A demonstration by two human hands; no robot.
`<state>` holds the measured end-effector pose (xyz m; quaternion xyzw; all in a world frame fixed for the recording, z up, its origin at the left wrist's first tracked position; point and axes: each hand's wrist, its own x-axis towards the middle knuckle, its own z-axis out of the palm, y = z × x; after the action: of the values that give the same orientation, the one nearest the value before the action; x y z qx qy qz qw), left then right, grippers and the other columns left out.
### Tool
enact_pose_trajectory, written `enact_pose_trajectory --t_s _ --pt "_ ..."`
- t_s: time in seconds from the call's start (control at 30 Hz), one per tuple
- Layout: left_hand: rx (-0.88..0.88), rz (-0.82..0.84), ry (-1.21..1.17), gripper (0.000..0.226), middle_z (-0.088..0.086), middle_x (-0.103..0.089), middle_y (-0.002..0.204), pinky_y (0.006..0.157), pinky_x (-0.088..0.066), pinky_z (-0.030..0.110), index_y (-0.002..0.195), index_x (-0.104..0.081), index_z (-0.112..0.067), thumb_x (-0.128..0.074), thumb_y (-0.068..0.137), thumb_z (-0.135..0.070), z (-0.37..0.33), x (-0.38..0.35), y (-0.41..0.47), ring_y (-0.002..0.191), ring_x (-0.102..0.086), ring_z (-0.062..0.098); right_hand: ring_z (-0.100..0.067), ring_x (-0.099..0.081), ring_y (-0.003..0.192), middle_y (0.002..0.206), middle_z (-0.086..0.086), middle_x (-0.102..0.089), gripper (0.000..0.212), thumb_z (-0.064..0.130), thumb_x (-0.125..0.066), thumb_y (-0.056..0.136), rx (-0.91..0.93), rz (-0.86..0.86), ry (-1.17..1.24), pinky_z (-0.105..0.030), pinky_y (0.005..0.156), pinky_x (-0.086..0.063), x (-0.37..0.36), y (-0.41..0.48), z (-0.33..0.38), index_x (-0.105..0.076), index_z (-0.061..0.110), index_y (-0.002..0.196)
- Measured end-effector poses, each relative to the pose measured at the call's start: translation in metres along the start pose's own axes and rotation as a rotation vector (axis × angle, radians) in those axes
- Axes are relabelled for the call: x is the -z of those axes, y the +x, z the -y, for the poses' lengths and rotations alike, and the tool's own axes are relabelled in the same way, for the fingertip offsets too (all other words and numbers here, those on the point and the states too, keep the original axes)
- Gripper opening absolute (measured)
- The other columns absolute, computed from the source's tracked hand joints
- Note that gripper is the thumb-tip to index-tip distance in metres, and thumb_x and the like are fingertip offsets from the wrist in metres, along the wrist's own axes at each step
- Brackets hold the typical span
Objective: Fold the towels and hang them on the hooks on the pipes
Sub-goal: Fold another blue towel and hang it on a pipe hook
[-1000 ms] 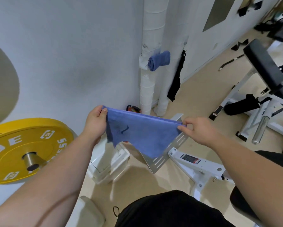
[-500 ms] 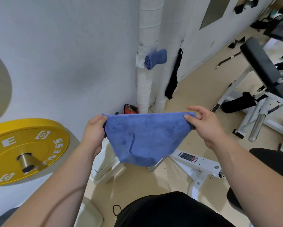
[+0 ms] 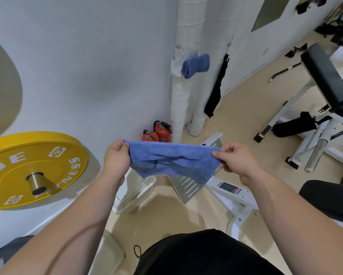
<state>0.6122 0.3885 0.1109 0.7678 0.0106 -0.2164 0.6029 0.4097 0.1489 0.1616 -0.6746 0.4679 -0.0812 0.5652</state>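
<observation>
Hands lower now, towel [image 3: 172, 161] hanging shorter than half second ago. Our left hand [image 3: 116, 158] and right hand [image 3: 238, 162] each pinch top corner. Long axis runs left-right between them. Pipes [image 3: 183, 76] ahead, well apart, roughly midway.

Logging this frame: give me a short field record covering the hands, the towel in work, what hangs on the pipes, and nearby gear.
left hand: grips one top corner of the held blue towel
right hand: pinches the other top corner
held blue towel: stretched between both hands in the air, not yet hung
pipes: two, white-wrapped, in the wall corner
hung blue towel: bundled, on the left pipe
black hanging item: by the right pipe
fire extinguishers: two, red, on the floor beside the pipes
yellow weight plate: far left
</observation>
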Motion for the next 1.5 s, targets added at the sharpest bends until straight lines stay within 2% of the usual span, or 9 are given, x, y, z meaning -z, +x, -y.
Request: enact_pose_trajectory --t_s 0.23,0.4,0.57,0.73,0.9,1.03,1.27,1.33,1.5 --pt "-0.056 0.125 -0.048 0.03 0.003 -0.057 0.065 0.058 -0.039 0.028 0.077 -0.065 -0.004 -0.049 0.101 -0.014 -0.025 -0.021 -0.045 0.062 -0.049 0.016 -0.014 -0.045 0.048 0.064 -0.01 -0.049 0.021 -0.003 -0.059 0.087 0.157 0.156 0.009 -0.019 0.047 -0.04 -0.029 -0.028 0.036 -0.065 0.016 0.082" --pt "-0.149 0.283 -0.043 0.026 0.011 -0.069 0.08 0.071 -0.052 0.039 0.096 -0.071 -0.008 -0.052 0.097 -0.026 -0.028 -0.035 -0.079 0.075 -0.06 0.019 -0.014 -0.055 0.054 0.062 -0.009 -0.06 0.03 -0.004 -0.047 0.09 0.206 0.296 0.033 -0.02 0.052 -0.04 -0.054 -0.053 0.048 -0.072 0.012 0.086" --pt "-0.244 0.337 -0.018 0.03 0.006 -0.059 0.061 0.061 -0.042 0.032 0.075 -0.069 -0.011 -0.055 0.1 -0.018 -0.024 -0.04 -0.094 0.061 -0.05 0.013 -0.006 -0.068 0.063 0.073 -0.018 -0.069 0.03 -0.008 -0.047 0.089 0.262 0.374 -0.05 -0.013 0.058 -0.046 -0.063 -0.062 0.047 -0.07 0.01 0.093" --pt "-0.213 0.369 -0.027 0.035 0.002 -0.06 0.062 0.061 -0.041 0.025 0.071 -0.071 -0.011 -0.054 0.101 -0.008 -0.02 -0.039 -0.098 0.061 -0.051 0.008 -0.009 -0.052 0.06 0.065 -0.009 -0.063 0.01 0.003 -0.072 0.085 0.448 0.335 -0.312 -0.025 0.064 -0.046 -0.062 -0.052 0.036 -0.073 0.013 0.087" --pt "-0.144 0.369 -0.112 0.029 0.009 -0.067 0.074 0.069 -0.049 0.03 0.084 -0.075 -0.003 -0.053 0.103 -0.007 -0.022 -0.042 -0.101 0.072 -0.059 0.014 -0.002 -0.052 0.071 0.081 0.005 -0.053 0.018 0.009 -0.084 0.076 0.625 0.263 -0.356 -0.012 0.069 -0.041 -0.062 -0.046 0.035 -0.076 0.025 0.079" --pt "-0.082 0.392 -0.157 0.029 0.018 -0.073 0.09 0.075 -0.05 0.036 0.096 -0.079 -0.01 -0.05 0.102 -0.012 -0.025 -0.043 -0.102 0.083 -0.063 0.02 0.002 -0.053 0.079 0.088 0.01 -0.052 0.023 0.013 -0.088 0.073 0.686 0.228 -0.338 -0.01 0.071 -0.038 -0.063 -0.042 0.034 -0.07 0.028 0.075" --pt "-0.133 0.451 -0.103 0.039 0.027 -0.065 0.087 0.078 -0.051 0.044 0.101 -0.067 0.005 -0.065 0.091 -0.033 -0.028 -0.04 -0.099 0.081 -0.058 0.025 -0.021 -0.056 0.1 0.096 0.018 -0.055 0.019 0.036 -0.082 0.07 0.784 0.138 -0.331 -0.038 0.085 -0.05 -0.062 -0.028 0.025 -0.064 0.032 0.074" --pt "-0.164 0.451 -0.092 0.02 0.025 -0.072 0.096 0.082 -0.056 0.042 0.099 -0.075 -0.005 -0.06 0.099 -0.018 -0.031 -0.04 -0.096 0.083 -0.065 0.021 -0.021 -0.057 0.103 0.099 0.018 -0.055 0.02 0.044 -0.079 0.071 0.796 0.15 -0.352 -0.038 0.087 -0.05 -0.061 -0.024 0.025 -0.063 0.033 0.073" --pt "-0.178 0.42 -0.141 0.028 0.033 -0.069 0.102 0.089 -0.055 0.056 0.106 -0.068 0.003 -0.058 0.1 -0.023 -0.042 -0.035 -0.082 0.087 -0.066 0.024 -0.017 -0.053 0.107 0.112 0.009 -0.056 0.029 0.043 -0.083 0.074 0.795 0.2 -0.545 -0.028 0.088 -0.04 -0.041 -0.011 0.032 -0.063 0.021 0.07"
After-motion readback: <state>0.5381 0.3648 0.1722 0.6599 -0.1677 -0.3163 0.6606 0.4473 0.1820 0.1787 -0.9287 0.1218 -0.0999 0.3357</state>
